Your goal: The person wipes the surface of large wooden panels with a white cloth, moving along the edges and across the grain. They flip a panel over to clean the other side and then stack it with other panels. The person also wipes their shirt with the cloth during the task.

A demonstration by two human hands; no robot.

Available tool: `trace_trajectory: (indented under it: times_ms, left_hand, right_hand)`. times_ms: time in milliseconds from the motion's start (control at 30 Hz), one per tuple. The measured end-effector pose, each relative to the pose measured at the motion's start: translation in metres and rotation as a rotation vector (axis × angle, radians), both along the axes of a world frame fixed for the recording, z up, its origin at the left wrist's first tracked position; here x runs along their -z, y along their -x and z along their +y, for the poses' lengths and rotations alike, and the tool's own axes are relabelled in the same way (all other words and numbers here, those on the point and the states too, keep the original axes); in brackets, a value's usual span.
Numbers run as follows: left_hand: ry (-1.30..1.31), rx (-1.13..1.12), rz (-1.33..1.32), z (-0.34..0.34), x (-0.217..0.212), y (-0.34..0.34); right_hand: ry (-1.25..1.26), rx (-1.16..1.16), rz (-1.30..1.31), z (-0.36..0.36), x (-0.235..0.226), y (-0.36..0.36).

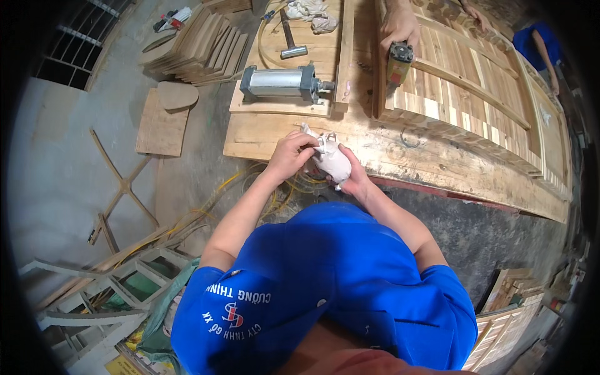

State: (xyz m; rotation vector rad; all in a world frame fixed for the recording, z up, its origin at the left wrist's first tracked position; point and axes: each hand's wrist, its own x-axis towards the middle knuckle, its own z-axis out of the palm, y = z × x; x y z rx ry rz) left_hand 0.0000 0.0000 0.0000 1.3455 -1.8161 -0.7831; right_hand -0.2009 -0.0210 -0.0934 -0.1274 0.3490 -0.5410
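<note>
In front of me, at the table's near edge, I hold a pale, whitish bundle (335, 164) of soft cloth or thin plastic; which of the two I cannot tell. Loose twisted ends stick out at its top. My left hand (292, 153) pinches one of these ends between thumb and fingers. Cupped around the bundle's right side and underside is my right hand (356, 173), its thumb along the edge. Some fingers of this hand are hidden behind the bundle.
A metal cylinder (276, 84) lies on the wooden table (262, 134), with a hammer (292, 40) and rags (324, 24) beyond. At right, a co-worker's hand (400, 28) grips a power tool (399, 65) over a slatted wooden panel (462, 81). Yellow hoses (275, 200) trail below.
</note>
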Motion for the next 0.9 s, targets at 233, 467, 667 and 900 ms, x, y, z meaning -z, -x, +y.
trace_trajectory:
  times_ms: [233, 467, 667, 900]
  left_hand:
    - [0.099, -0.250, 0.326, -0.013, -0.011, -0.013]
    - [0.219, -0.351, -0.186, -0.042, 0.007, -0.035]
    - [0.064, -0.126, -0.754, -0.024, 0.063, -0.016]
    - [0.212, -0.140, -0.826, -0.014, 0.063, -0.014]
  right_hand:
    - [-0.108, 0.086, 0.128, 0.005, -0.015, -0.004]
    - [-0.155, 0.154, -0.130, 0.013, 0.000, 0.061]
    - [-0.017, 0.410, -0.241, 0.032, -0.028, 0.138]
    - [0.059, 0.403, -0.253, 0.020, -0.055, 0.232]
